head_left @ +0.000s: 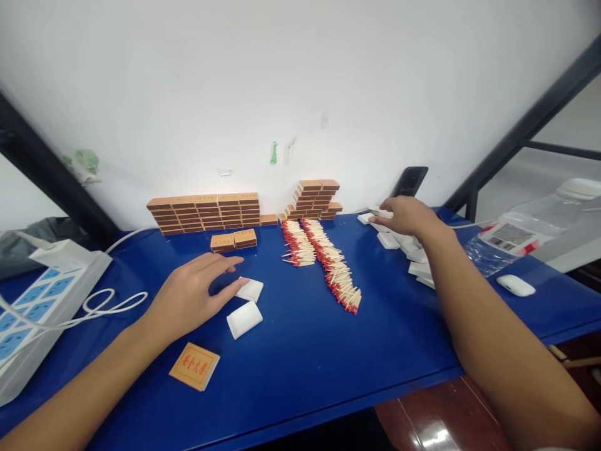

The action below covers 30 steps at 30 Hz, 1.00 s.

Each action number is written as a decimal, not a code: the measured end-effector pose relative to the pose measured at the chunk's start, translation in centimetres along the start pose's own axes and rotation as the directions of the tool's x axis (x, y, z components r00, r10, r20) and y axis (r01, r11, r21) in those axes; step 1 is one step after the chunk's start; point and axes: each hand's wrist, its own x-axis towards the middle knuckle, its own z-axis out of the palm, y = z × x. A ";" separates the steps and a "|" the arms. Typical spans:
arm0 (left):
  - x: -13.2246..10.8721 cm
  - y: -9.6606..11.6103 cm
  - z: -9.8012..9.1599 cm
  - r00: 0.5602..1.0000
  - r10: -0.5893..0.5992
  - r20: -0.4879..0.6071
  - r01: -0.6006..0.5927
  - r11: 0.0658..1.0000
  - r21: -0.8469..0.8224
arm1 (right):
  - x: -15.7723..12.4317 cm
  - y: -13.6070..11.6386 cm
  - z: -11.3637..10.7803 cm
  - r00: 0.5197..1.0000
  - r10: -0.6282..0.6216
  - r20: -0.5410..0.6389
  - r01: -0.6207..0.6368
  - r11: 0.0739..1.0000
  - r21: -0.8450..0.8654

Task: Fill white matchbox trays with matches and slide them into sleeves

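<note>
My left hand (190, 294) rests flat on the blue table (305, 351), fingers stretched out, its fingertips touching a white inner tray (250, 289). A second white tray (244, 319) lies just below it, and an orange matchbox sleeve (194, 366) lies nearer me. My right hand (404, 216) reaches to the far right and its fingers rest on a white tray (375, 213) at the top of a heap of white trays (413, 254). Two rows of red-tipped matches (328, 260) lie between my hands.
Orange matchboxes are stacked in a long wall (206, 213) and a stepped pile (314, 199) by the white wall, with two more (233, 240) in front. A white power strip with cord (42, 300) is at left. At right lie a white earbud case (515, 285), a plastic bag (507, 241) and a dark phone (410, 181).
</note>
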 end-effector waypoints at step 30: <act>-0.1 -0.3 0.0 1.000 0.007 0.024 -0.005 0.998 -0.068 | 1.9 -0.4 4.3 0.995 -0.056 0.077 0.052 0.997 0.055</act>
